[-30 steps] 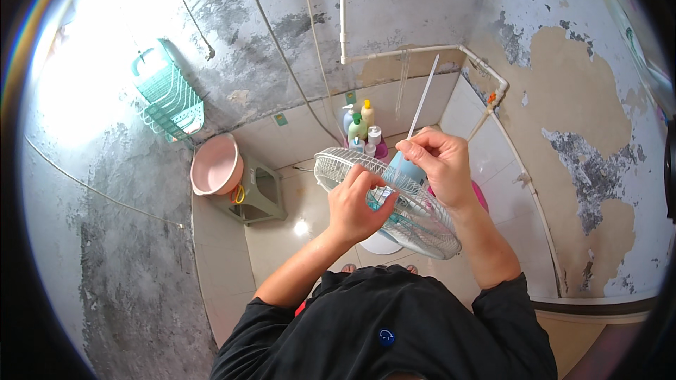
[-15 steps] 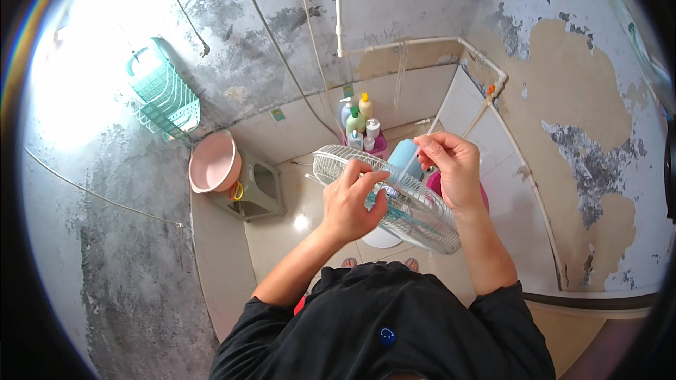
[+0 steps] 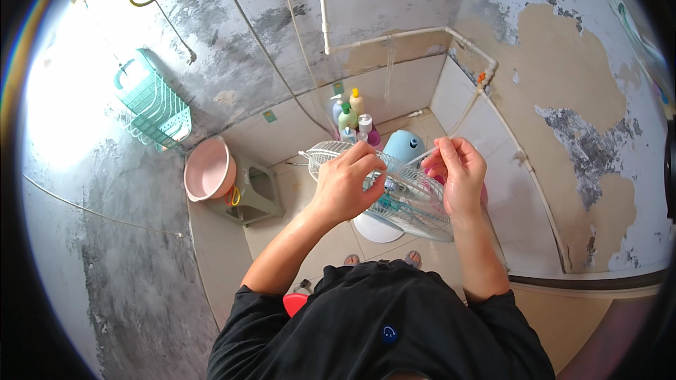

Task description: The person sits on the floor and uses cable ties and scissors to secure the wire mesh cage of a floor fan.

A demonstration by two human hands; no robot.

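Note:
An electric fan stands tilted in front of me, its round white wire guard [image 3: 426,219] between my hands. Behind the guard sits its light blue motor housing [image 3: 403,146], and the white round base [image 3: 379,229] rests on the floor below. My left hand [image 3: 348,181] is curled over the upper left part of the guard, thumb and fingers bent around its rim; the exact contact is hidden. To the right of the housing, my right hand [image 3: 459,172] pinches a thin white strip [image 3: 421,157] between thumb and fingers. The strip runs down toward the guard.
Several pump bottles [image 3: 348,118] stand in the far corner. At left a pink basin [image 3: 210,169] leans on a grey-green stool [image 3: 255,193]. A teal basket [image 3: 158,109] hangs on the wall. White pipes [image 3: 394,37] run along the walls. Something red [image 3: 296,303] lies by my left side.
My right hand has shifted slightly right and down, drawing the strip to a flatter slant. More of the blue housing now shows. My left hand stays at the guard; the whole view has shifted slightly.

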